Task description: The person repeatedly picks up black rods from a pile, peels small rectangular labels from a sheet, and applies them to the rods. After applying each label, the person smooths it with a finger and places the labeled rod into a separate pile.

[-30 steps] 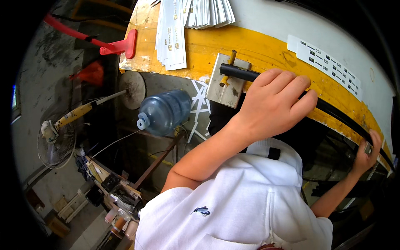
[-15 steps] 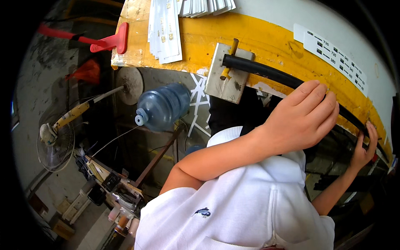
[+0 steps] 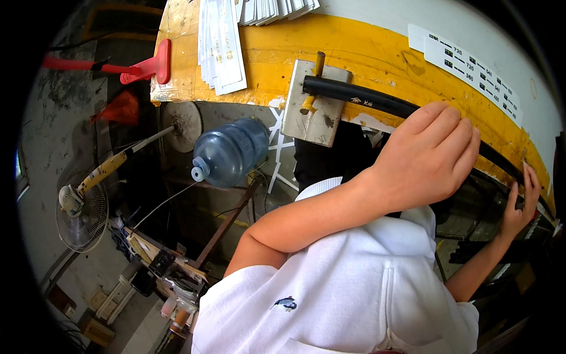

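Observation:
A long black tube (image 3: pixel 386 104) lies along the front edge of the yellow-topped table. Small pale markings show near its left end, which rests over a metal block (image 3: pixel 311 128) beside an upright yellowish peg (image 3: pixel 319 64). My left hand (image 3: pixel 431 154) is closed over the middle of the tube, knuckles up, with the fingertips mostly hidden. Farther right, my right hand (image 3: pixel 520 206) is at the tube near its far end, thumb and fingers on either side of it. The tube's right tip is hard to make out.
White paper slips (image 3: pixel 224 53) lie in stacks at the table's far left, near a red-handled tool (image 3: pixel 159 62). A printed label sheet (image 3: pixel 466 68) lies on the right. Below the edge are a blue water bottle (image 3: pixel 230 153) and a fan (image 3: pixel 82 215).
The tube has rolled, so its pale markings now face up more plainly. My left hand stays over it; the right-hand fingers have shifted slightly. The whole view has moved a little.

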A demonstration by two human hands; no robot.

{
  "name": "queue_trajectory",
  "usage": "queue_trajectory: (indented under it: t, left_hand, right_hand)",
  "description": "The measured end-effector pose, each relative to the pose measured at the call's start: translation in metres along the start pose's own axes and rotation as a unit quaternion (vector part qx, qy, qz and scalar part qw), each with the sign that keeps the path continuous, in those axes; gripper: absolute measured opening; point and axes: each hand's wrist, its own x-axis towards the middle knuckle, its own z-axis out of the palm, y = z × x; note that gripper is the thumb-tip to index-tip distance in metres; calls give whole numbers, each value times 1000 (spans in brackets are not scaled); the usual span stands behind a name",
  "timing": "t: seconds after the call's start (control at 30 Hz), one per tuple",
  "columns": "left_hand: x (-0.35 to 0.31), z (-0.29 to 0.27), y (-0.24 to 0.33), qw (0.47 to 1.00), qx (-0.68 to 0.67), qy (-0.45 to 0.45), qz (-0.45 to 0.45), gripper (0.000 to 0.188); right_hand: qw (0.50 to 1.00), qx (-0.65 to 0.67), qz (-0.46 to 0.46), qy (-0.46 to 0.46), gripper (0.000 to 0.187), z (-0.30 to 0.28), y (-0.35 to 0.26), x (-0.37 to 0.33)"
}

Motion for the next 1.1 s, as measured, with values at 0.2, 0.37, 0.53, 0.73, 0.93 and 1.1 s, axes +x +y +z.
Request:
queue_trajectory:
  t: [0.2,0.37,0.53,0.73,0.93,1.1]
  left_hand:
    - [3,1,1,999,-31,17,2,23]
    - [0,7,5,999,-34,37,-13,21]
    - [0,3,8,999,-54,4,-1,21]
    - [4,0,4,998,-53,-17,4,26]
    - [25,-25,6,991,-46,-129,-4,38]
    - [59,-32,10,956,23,-287,-46,50]
  right_hand:
    - [999,17,-51,-4,31,-5,0,5]
    - [997,28,-70,4,27,-4,3,4]
    - [997,57,-55,11,27,-2,2,1]
    - [994,100,-35,30,28,-7,0,1]
    - [986,106,26,124,20,-11,-43,47]
    - [984,146,59,86,21,-5,-79,93]
